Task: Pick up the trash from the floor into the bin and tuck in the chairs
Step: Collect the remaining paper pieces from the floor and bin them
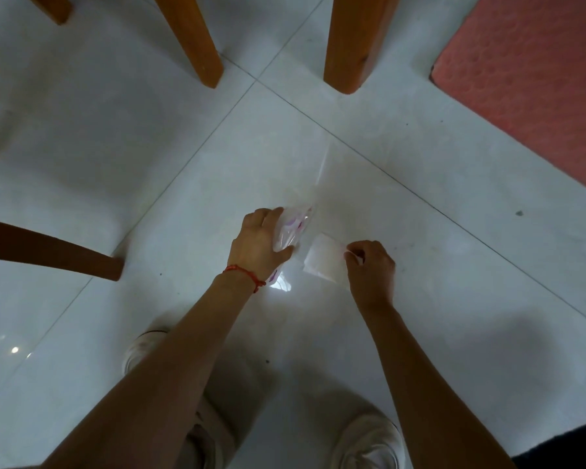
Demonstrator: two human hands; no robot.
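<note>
Two bare hands reach down to a white tiled floor (pixel 149 157). Left hand (pixel 256 243) grips a clear plastic wrapper (pixel 293 228); right hand (pixel 371 265) pinches a white tissue (pixel 323 257) just beside it. Wooden chair legs (pixel 197 42) stand farther away.

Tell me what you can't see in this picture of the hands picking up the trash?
- The bin: nowhere in the head view.
- The chairs: only wooden legs show; the top edge cuts off the seats.
- The clear wrapper: partly covered by the left hand, and its pink print is too blurred to read.
- The white paper: its right edge hides under the right hand pinching it.
- The pink mat: cut off by the right edge.
</note>
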